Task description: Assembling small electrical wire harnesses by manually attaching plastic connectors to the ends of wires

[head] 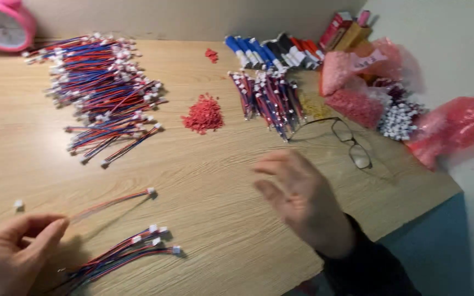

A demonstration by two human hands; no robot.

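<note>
My left hand (15, 249) is at the bottom left and pinches one end of a thin red and blue wire (111, 201) that lies across the wooden table (220, 181) and ends in a white plug. Just below it lies a small bunch of similar wires (130, 249) with white plugs. A loose white plug (18, 204) sits above my left hand. My right hand (303, 205) hovers blurred over the table's front right, fingers spread, holding nothing.
A big pile of red and blue wires (105, 87) lies at the back left, near a pink clock (4, 24). Small red pieces (203, 115), bundled wires (270, 98), glasses (349, 142), pink bags (357, 93) and white plugs (399, 120) fill the right.
</note>
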